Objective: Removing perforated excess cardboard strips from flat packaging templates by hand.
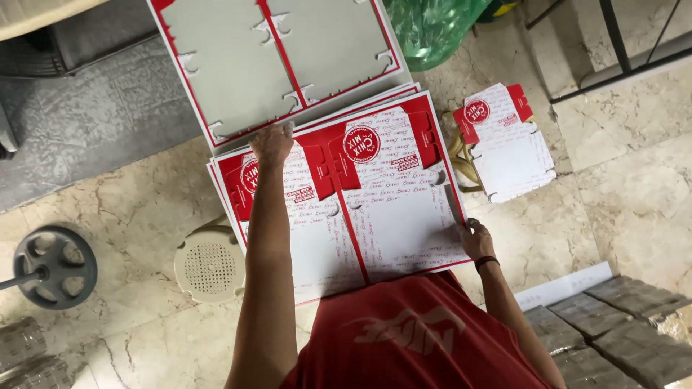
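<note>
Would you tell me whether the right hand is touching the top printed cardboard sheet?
Touching. The head view shows the right hand with fingers pressed on the top printed sheet's right edge.

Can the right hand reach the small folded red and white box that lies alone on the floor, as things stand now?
Probably yes. The right hand rests on the near right edge of the top printed sheet, and the small folded box lies just beyond the stack's right side on bare floor. Nothing stands between them.

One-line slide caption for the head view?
Left hand and right hand grip the top red-and-white die-cut carton sheet on a stack.
</note>
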